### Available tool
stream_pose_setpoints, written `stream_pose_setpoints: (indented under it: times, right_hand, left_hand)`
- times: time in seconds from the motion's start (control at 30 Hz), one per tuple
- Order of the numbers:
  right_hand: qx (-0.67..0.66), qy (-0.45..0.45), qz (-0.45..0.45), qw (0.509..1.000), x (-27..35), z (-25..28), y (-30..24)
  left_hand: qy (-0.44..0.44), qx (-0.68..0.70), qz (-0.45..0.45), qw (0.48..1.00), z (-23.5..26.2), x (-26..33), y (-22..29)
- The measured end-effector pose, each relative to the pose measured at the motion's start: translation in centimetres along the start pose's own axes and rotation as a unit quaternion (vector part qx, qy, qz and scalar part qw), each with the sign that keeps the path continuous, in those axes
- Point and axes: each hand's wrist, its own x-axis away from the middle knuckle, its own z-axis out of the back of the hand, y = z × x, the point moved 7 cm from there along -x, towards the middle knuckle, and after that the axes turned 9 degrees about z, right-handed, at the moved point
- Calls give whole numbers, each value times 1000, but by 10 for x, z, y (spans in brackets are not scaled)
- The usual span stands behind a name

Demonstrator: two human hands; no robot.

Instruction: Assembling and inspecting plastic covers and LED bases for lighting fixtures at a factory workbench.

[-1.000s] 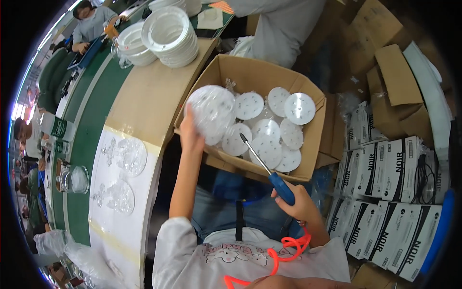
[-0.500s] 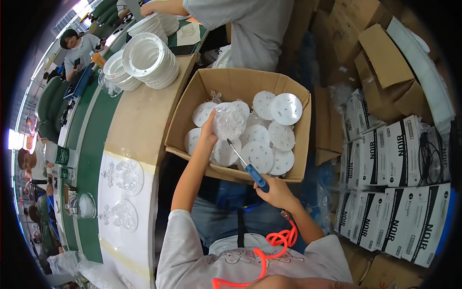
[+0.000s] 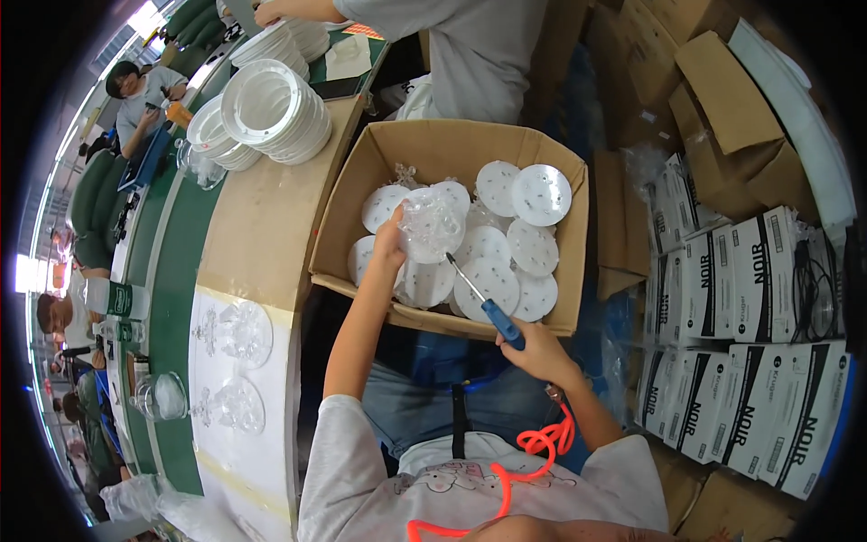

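My left hand [image 3: 390, 237] grips a round clear plastic piece [image 3: 432, 226] by its edge, over an open cardboard box [image 3: 560, 312]. Inside the box lie several white round discs [image 3: 488, 287] with small dark marks, some overlapping. In my right hand [image 3: 539, 350] is a screwdriver [image 3: 495, 313] with a blue handle, its fingers wrapped round the grip. The shaft slants up and left, and its tip sits just below the clear piece; whether they touch I cannot tell. An orange coiled cord [image 3: 548, 438] runs from my right wrist.
Left of the box stands a workbench [image 3: 244, 217] with two clear domed pieces [image 3: 246, 332] on white sheeting and stacks of white rings [image 3: 271, 108]. Another person [image 3: 479, 63] works beyond the box. White printed cartons [image 3: 741, 397] are piled at the right.
The screwdriver and my right hand have shifted slightly to the right. My left hand still holds the clear piece, which has tilted a little.
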Motion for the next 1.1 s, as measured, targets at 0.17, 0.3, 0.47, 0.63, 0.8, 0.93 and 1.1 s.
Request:
stream_pose_setpoints:
  times: [0.17, 0.3, 0.47, 0.63, 0.8, 0.93, 1.1]
  right_hand:
    - [-63, -6, 44, 997, 3, 9, -20]
    - [47, 10, -21, 999, 2, 18, 2]
    - [58, 15, -12, 998, -4, 22, 10]
    - [15, 41, 16, 999, -12, 37, 2]
    - [53, -27, -32, 998, -14, 29, 3]
    - [33, -36, 5, 999, -11, 21, -4]
    - [83, -56, -12, 995, -14, 19, -5]
  left_hand:
    - [19, -11, -35, 999, 3, 9, 4]
    - [14, 1, -31, 999, 6, 9, 6]
    - [9, -9, -32, 999, 7, 9, 9]
    - [40, -9, -37, 998, 3, 16, 11]
    - [61, -36, -59, 996, 2, 20, 13]
    - [17, 54, -48, 997, 6, 15, 13]
    - [6, 98, -54, 994, 8, 8, 10]
